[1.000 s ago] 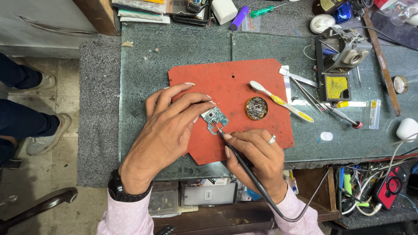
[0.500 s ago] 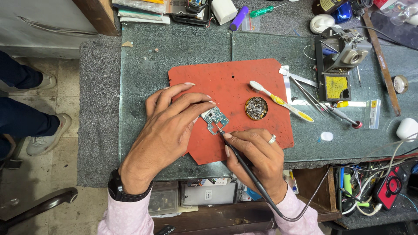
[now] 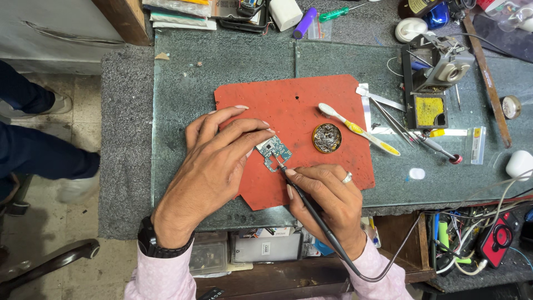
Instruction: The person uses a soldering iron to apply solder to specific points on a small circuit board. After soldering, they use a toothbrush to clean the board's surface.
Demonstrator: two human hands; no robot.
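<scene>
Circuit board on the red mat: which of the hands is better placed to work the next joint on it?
Right, probably. The right hand holds the soldering iron with its tip on the circuit board. The left hand presses fingertips on the board's left edge, steadying it on the red mat.

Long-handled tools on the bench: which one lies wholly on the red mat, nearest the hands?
The white-and-yellow toothbrush, lying diagonally on the red mat beside the round tin. The tweezers and green screwdriver lie farther off.

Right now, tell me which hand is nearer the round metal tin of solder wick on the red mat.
Right. The right hand lies just below the tin; the left hand rests farther left.
</scene>
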